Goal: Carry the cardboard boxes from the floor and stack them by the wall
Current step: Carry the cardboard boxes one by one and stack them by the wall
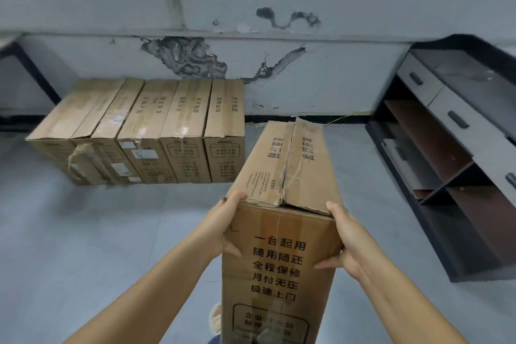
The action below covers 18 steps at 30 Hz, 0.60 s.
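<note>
**Q:** Two hands, one view from the head camera. What are they doing?

**A:** Both hands clamp one tall box (282,232) at its near top corners. The left hand (226,225) grips the left corner, fingers over the top edge, thumb on the front face. The right hand (346,243) grips the right corner, thumb pressed on the printed front.

**Q:** Where is the box, and which way does it run?

**A:** It is directly in front of the person, between the arms. Whether its bottom is off the floor (83,232) cannot be seen. Its top, with two worn, split flaps, runs lengthwise away from the person toward the wall (321,78).

**Q:** And the rest of the boxes?

**A:** A row (156,131) of similar boxes sits against the wall, ahead and to the left, side by side with their long axes also pointing at the wall.

**Q:** So what does the next move turn on?

**A:** I judge the open spot is just right of the row's right end, almost straight ahead. The held box is already aligned with the row, so it needs carrying forward and slightly left. A dark shelf unit (446,148) stands to the right.
</note>
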Available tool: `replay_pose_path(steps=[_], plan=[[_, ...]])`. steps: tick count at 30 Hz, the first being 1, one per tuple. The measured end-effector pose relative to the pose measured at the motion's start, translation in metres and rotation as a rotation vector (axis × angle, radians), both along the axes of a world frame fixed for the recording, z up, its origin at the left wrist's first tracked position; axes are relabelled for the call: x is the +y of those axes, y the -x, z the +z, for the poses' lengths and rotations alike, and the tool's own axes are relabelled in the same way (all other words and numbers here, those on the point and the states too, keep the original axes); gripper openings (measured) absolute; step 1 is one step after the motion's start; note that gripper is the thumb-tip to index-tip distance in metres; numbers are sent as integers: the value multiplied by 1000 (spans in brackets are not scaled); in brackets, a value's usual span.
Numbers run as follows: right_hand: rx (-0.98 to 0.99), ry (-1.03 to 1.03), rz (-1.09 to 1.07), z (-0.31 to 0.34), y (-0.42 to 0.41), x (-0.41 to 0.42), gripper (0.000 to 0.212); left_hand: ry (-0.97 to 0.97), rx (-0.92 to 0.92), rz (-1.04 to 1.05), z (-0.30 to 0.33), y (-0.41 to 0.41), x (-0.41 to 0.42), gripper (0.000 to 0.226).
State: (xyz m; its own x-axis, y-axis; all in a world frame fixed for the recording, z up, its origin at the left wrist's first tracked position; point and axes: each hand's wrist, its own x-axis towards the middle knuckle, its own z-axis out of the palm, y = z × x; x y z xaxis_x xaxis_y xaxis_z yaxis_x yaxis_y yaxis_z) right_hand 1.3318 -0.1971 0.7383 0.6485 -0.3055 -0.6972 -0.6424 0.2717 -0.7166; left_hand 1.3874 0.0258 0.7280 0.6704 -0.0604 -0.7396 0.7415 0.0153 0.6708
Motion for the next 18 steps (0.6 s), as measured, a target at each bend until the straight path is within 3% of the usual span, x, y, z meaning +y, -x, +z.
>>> replay_pose_path(steps=[9, 18], plan=[[-37, -15, -57, 20, -158, 19, 31, 1, -54, -38, 22, -174, 18, 43], [44, -17, -1, -9, -316, -32, 39, 23, 5, 45, -5, -315, -29, 39]])
